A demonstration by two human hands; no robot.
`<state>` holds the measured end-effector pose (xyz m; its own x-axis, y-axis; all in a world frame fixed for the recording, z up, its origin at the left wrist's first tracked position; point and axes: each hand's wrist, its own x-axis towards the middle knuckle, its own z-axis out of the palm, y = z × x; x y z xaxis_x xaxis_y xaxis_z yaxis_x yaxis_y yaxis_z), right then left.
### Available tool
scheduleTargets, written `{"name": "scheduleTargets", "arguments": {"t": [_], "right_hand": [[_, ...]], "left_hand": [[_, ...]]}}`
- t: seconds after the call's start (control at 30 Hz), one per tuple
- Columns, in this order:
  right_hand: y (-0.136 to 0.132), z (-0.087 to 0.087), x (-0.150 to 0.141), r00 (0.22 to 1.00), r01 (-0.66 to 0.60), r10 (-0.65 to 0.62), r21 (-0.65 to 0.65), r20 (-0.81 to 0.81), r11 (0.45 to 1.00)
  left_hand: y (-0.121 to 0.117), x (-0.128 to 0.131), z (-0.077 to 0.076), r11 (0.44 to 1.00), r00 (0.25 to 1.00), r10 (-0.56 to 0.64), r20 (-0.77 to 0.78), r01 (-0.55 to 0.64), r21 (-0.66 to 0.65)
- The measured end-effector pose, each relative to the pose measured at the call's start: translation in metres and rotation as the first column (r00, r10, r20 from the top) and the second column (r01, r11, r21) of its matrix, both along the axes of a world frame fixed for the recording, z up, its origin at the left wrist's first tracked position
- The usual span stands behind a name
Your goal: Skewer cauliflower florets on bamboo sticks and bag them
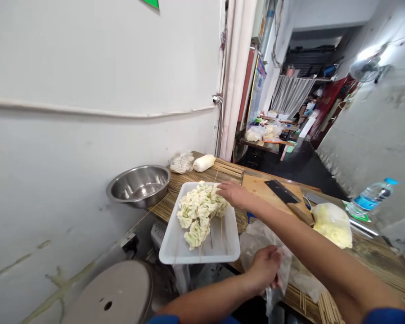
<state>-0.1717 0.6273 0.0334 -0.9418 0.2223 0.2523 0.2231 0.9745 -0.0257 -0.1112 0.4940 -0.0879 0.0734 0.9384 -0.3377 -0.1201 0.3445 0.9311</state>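
Observation:
A white plastic tray holds a heap of skewered cauliflower, with thin wooden sticks poking out toward its near side. My right hand reaches across to the tray's far right corner. Its fingers stretch out against the edge of the cauliflower, beside one stick that points upward; the thumb is hidden. Right of the tray and lower down, my left hand has its fingers curled round part of a clear plastic bag. The bag hangs over the table's near edge, and its contents are hard to see.
A steel basin stands left of the tray, by the wall. Behind lie a white wrapped roll and bundled sticks. A cleaver rests on a cutting board. Farther right are a bagged pale-yellow vegetable and a water bottle. A round stool stands below.

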Motion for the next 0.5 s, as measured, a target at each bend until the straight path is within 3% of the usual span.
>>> {"name": "scheduleTargets", "arguments": {"t": [0.1,0.3,0.5], "right_hand": [[0.010,-0.012,-0.034,0.999,0.019,-0.018,-0.024,0.040,1.000],[0.021,-0.028,-0.055,0.994,-0.009,0.004,0.041,0.111,0.999],[0.030,-0.018,-0.062,0.989,-0.124,0.116,0.081,0.095,0.989]], "left_hand": [[-0.005,-0.008,0.000,1.000,0.997,-0.016,0.076,0.015,0.012],[-0.009,-0.020,-0.001,0.996,0.988,-0.025,0.154,0.037,-0.076],[-0.006,-0.024,-0.002,0.998,0.985,-0.005,0.175,0.016,-0.063]]}}
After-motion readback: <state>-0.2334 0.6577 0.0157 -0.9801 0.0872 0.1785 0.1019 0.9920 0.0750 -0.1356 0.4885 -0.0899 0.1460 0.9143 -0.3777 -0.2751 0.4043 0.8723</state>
